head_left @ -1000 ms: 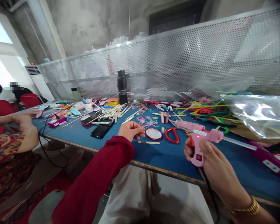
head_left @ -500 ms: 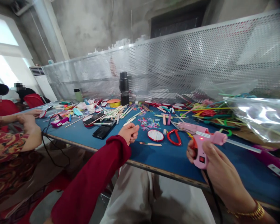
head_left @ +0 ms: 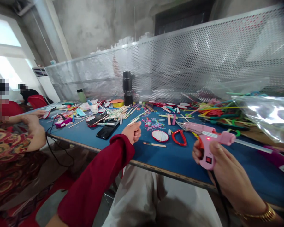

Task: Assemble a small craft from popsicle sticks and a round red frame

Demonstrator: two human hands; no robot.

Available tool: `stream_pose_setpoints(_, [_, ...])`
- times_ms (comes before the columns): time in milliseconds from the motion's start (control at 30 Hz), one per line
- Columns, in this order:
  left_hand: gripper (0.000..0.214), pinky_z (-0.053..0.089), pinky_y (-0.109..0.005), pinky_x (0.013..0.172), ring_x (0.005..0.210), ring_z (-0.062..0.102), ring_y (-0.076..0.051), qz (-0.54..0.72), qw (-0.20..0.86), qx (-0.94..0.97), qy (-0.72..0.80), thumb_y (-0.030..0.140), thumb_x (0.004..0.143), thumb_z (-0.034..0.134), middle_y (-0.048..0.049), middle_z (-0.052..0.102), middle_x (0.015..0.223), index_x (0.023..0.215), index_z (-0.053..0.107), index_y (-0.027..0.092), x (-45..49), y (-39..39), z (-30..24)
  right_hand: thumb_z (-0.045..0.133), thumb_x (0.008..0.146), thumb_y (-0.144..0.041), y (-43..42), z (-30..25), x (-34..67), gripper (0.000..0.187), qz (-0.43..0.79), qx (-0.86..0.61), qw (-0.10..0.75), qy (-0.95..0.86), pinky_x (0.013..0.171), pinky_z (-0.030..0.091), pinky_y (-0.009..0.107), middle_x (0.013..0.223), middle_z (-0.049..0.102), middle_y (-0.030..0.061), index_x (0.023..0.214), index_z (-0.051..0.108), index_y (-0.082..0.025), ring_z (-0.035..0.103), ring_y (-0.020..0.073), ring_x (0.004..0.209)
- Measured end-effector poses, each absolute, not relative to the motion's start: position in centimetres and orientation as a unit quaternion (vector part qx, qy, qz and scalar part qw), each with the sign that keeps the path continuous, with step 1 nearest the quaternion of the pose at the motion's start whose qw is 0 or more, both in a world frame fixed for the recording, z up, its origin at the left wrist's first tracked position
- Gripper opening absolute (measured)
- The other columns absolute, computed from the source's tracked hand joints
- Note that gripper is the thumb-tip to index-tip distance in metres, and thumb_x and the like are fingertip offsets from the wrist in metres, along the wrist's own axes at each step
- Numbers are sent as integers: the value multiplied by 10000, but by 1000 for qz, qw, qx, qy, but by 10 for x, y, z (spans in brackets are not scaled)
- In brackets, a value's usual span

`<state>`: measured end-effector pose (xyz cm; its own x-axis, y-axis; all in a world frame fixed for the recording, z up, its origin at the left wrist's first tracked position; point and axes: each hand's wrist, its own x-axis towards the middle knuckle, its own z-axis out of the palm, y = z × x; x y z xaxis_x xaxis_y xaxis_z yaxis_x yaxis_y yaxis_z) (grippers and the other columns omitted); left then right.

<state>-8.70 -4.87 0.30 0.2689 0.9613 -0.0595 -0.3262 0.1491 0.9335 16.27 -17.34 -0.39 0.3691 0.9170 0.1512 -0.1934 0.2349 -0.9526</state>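
Observation:
My right hand (head_left: 223, 160) is wrapped round the handle of a pink hot glue gun (head_left: 209, 148). A small red light glows on its body, a clear glue stick pokes out of its back, and the nozzle points left over the blue table. My left hand (head_left: 133, 132), in a dark red sleeve, is closed in a fist above the table's front part; whatever is inside its fingers, if anything, is hidden. Between the hands lie a white disc with a red rim (head_left: 160, 136), a flat wooden stick (head_left: 154, 144) with a coloured end, and a red-handled tool (head_left: 179, 138).
Small coloured string pieces (head_left: 153, 124) lie beyond the disc. A black bottle (head_left: 127, 88) stands at the back before a perforated metal screen (head_left: 180, 67). Phones (head_left: 107, 130) and paper sticks lie left. A co-worker's arm (head_left: 34, 132) rests at far left. Clear plastic (head_left: 269, 118) covers items right.
The view has shifted slightly, so most things sit a little further right. Both hands keep the same pose, the right one still gripping the glue gun.

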Motion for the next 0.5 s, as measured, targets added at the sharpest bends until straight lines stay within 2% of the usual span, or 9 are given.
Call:
stream_pose_setpoints(133, [491,196,-119,422,438,346,-20,486,686,423,338,385,879,790,82,409,569,729,362,197,-84,-55,7,860,587,-793,-173,-7,164,644,401,-463,680,-403,513,490,199,669,631,22,786,718,-196,564,124,592])
stream_pose_setpoints(367, [380,361,-122,477,514,496,-33,487,666,447,346,212,848,830,41,544,646,743,467,166,-81,-61,3,882,543,-790,-174,-2,161,670,400,-465,685,-394,492,476,206,655,631,24,775,703,-187,555,122,572])
stream_pose_setpoints(500, [269,484,-156,540,535,614,-64,465,651,466,378,133,849,817,-6,649,660,757,565,128,-82,-59,2,859,590,-794,-174,-3,162,655,395,-465,678,-411,497,478,212,654,627,25,775,700,-186,552,122,566])
